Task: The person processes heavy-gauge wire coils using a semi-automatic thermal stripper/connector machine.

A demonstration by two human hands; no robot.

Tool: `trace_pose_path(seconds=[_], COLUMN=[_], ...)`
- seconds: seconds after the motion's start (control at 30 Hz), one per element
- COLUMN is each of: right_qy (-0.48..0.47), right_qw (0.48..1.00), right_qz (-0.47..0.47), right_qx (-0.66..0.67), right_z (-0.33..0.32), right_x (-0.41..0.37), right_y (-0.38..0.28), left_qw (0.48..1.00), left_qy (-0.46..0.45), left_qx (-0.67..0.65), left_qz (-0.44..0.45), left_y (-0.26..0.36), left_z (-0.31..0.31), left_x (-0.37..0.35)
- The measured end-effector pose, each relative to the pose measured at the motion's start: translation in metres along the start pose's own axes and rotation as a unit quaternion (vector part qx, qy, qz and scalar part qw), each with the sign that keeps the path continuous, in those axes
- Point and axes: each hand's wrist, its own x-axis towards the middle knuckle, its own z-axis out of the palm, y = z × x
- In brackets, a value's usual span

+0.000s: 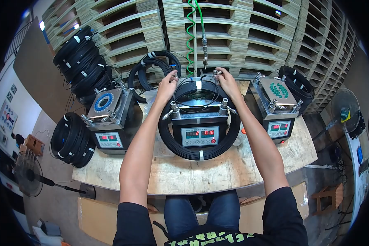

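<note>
Both my hands reach to the rear corners of the middle machine (199,116), a metal box with a lit red digital display. My left hand (167,87) is closed on a metal clamp knob at the back left corner. At the back right corner, the fingers of my right hand (228,85) pinch another metal clamp knob (215,73). A large coil of black cable (201,155), bound with white tape, hangs around this machine. Thin cable loops cross its top plate. At its front corners stand two more clamp knobs (224,102).
A similar machine with a ring of blue pieces (104,102) stands at left, one with green pieces (279,90) at right. Black cable coils (80,61) are stacked at left. A green air hose (200,20) hangs above; wooden pallets (242,24) line the back.
</note>
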Motion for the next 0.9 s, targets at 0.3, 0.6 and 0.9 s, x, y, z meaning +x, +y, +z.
trace_pose_path(seconds=[0.3, 0.6, 0.9], right_qy=[0.017, -0.029, -0.009], right_qw=[0.998, 0.999, 0.999], right_qz=[-0.053, -0.017, 0.005], right_qx=[-0.029, -0.012, -0.044], right_z=[0.003, -0.001, -0.002], right_x=[0.006, 0.006, 0.000], right_y=[0.012, 0.010, -0.001], left_qw=[1.000, 1.000, 1.000], left_qy=[-0.001, 0.006, -0.001], left_qx=[-0.009, 0.008, -0.001], left_qz=[0.001, 0.006, 0.000], left_y=[-0.011, -0.004, 0.002], left_z=[0.002, 0.001, -0.001], left_x=[0.004, 0.001, -0.001])
